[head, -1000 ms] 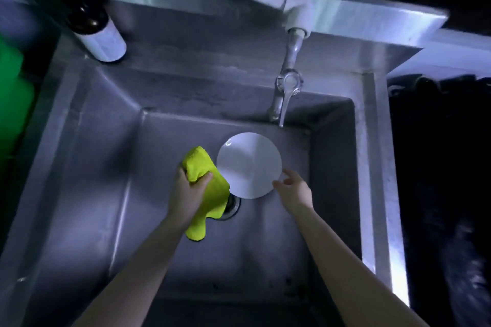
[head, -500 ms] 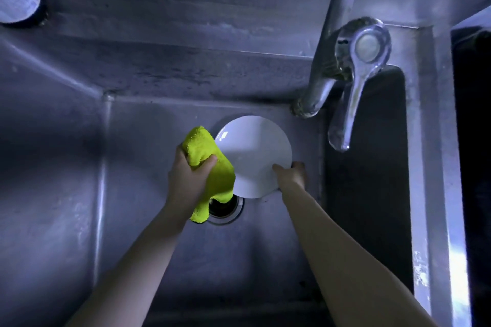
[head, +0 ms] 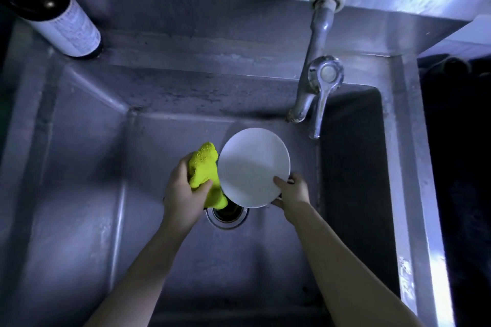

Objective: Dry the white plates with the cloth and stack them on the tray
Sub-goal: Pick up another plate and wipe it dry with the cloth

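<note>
A round white plate (head: 252, 164) is held over the steel sink (head: 87, 194), above the drain (head: 228, 216). My right hand (head: 291, 192) grips the plate's lower right rim, thumb on its upper face and fingers underneath. My left hand (head: 183, 194) clutches a bunched yellow-green cloth (head: 204, 170) just left of the plate. The cloth's right edge goes under the plate's left rim. No tray is in view.
A chrome tap (head: 316, 79) with a lever handle hangs over the basin's back right, close above the plate. A dark bottle with a white label (head: 66, 26) stands on the back left ledge. The sink's right rim (head: 414, 194) borders a dark area.
My right hand went from touching the plate's rim to gripping it, and the plate now sits higher and over the cloth's edge. My head moved in closer, then back a little.
</note>
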The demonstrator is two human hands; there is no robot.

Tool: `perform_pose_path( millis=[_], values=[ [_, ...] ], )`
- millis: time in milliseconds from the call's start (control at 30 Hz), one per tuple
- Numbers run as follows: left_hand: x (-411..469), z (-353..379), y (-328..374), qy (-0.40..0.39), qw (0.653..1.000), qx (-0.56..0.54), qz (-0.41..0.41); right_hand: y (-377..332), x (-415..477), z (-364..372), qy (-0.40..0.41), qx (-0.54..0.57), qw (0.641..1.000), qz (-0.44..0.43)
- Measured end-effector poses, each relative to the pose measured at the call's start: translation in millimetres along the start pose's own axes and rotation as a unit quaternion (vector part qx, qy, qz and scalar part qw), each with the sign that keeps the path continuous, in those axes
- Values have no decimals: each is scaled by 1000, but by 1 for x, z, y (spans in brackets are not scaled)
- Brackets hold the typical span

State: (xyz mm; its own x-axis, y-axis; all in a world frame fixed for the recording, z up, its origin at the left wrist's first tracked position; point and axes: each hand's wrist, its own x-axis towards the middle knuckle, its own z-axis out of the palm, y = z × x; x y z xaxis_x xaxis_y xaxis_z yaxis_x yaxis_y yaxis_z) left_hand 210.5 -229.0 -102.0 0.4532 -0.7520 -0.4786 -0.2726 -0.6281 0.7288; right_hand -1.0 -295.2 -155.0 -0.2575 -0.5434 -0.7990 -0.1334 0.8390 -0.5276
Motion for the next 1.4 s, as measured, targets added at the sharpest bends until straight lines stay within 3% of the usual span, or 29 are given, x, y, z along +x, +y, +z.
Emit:
perform_pose_path(
  millis=[133, 333, 500, 633, 733, 967, 1033, 1100, 1200, 1300, 1400],
  values=[
    [-19, -22, 9, 42, 998, 41, 37, -12, -36, -12, 15, -49, 998, -47],
    [-70, -60, 37, 45, 987, 124, 95, -2, -120, -58, 57, -91, 983, -152],
    [-117, -80, 70, 112, 968, 154, 161, 0, -188, -95, 52, -118, 965, -227],
    [-154, -85, 95, 154, 939, 150, 267, -9, -230, -120, 35, -113, 952, -282],
    [-179, -80, 116, 167, 924, 148, 310, -12, -253, -141, 9, -73, 957, -280],
    [-241, -56, 166, 170, 928, 93, 318, -10, -296, -185, -66, 43, 951, -298],
    [-258, -41, 175, 100, 931, 78, 341, -10, -306, -193, -80, 85, 946, -304],
    [-277, -26, 175, 14, 915, 130, 381, -11, -310, -202, -90, 139, 941, -295],
    [-306, -17, 173, -20, 902, 151, 404, -14, -313, -221, -110, 222, 931, -269],
    [-308, -18, 179, 40, 920, 115, 372, -15, -315, -232, -131, 257, 919, -269],
    [-311, -21, 182, 162, 876, 228, 393, -13, -319, -234, -141, 261, 913, -280]
  ],
)
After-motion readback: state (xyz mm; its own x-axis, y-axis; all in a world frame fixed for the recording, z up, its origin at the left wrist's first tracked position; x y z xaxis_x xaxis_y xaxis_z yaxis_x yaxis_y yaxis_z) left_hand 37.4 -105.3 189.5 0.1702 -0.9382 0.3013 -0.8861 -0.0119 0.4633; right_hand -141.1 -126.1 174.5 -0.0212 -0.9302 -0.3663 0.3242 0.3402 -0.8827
